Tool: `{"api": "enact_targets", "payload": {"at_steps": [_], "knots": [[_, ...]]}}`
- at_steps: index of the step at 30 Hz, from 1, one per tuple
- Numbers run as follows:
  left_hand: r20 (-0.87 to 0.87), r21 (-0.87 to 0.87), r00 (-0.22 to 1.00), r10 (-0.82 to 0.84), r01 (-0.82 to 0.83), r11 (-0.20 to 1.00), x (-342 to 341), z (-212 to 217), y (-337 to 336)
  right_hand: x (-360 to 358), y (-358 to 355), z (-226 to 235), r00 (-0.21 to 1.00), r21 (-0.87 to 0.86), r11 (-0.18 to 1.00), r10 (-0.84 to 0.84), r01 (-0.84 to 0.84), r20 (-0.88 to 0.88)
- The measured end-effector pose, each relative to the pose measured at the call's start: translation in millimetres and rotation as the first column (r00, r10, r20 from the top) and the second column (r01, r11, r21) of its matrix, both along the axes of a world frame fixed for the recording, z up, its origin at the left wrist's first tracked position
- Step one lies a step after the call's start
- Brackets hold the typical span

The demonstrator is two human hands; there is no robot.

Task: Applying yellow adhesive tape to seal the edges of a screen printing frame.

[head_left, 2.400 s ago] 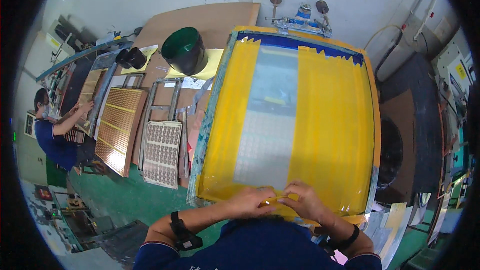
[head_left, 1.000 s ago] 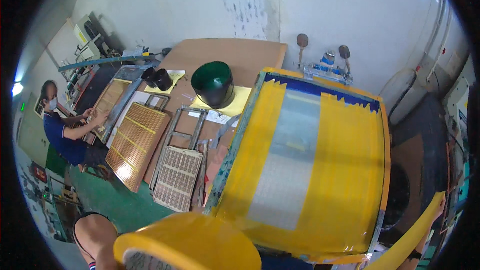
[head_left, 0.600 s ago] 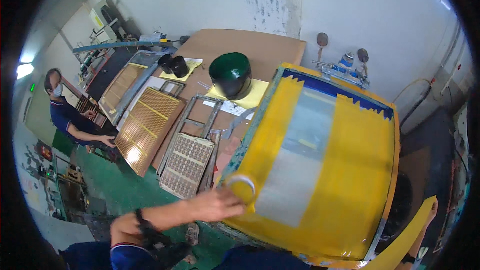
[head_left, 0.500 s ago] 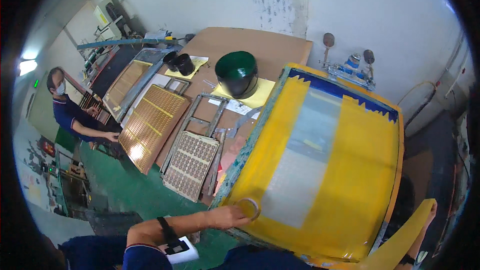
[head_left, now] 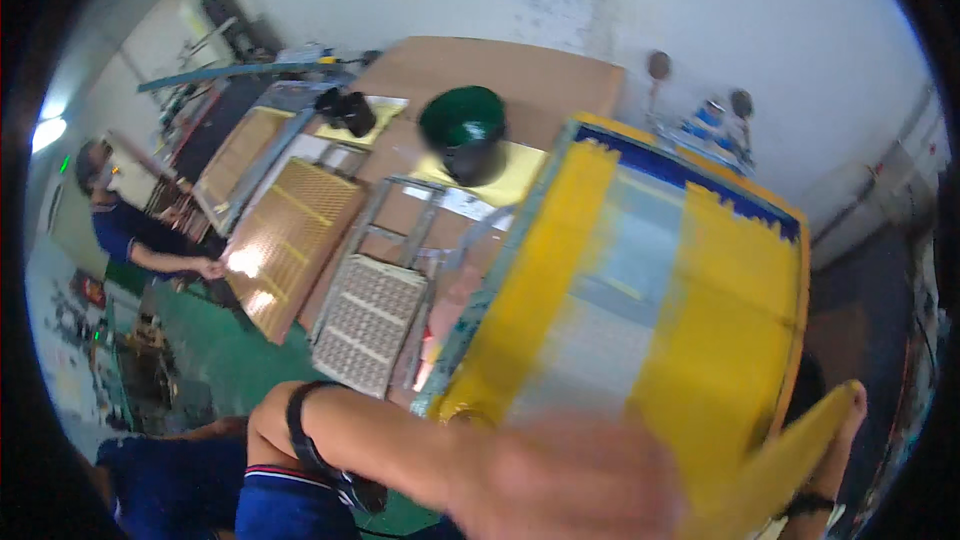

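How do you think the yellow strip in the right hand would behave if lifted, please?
The yellow strip is probably floppy, as it looks like a thin, curving band. Likely light too: the right hand seems to grip only its end.

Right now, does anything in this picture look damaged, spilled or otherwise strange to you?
Yes: the yellow covering on the framed screen ends raggedly over the blue band at its far side, while its long edges run even. I see no spill; blur hides finer detail.

Left of the large rectangular yellow-taped screen, a round black-and-green bucket stands on yellow paper; two black cylindrical cups stand farther left.
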State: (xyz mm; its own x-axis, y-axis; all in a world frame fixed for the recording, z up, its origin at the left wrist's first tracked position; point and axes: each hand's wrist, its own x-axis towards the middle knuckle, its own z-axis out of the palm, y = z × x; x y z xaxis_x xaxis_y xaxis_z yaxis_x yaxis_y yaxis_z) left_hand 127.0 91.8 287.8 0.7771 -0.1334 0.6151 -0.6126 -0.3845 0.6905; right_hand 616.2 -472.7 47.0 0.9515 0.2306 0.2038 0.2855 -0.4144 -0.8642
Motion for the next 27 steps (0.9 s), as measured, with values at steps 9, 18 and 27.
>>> {"api": "enact_targets", "payload": {"at_steps": [9, 18, 27], "knots": [[-0.53, 0.443, 0.282, 0.8, -0.712, 0.544, 82, -293, 195, 21, 142, -74, 0.982, -0.159, 0.975, 0.135, -0.155, -0.131], [-0.172, 0.672, 0.242, 0.955, -0.679, 0.294, 99, -336, 203, 9, 201, -101, 0.994, -0.466, 0.884, 0.025, 0.029, 0.11], [-0.114, 0.706, 0.294, 0.949, -0.648, 0.285, 100, -336, 203, 5, 214, -106, 0.998, -0.543, 0.838, -0.029, 0.052, 0.052]]}}
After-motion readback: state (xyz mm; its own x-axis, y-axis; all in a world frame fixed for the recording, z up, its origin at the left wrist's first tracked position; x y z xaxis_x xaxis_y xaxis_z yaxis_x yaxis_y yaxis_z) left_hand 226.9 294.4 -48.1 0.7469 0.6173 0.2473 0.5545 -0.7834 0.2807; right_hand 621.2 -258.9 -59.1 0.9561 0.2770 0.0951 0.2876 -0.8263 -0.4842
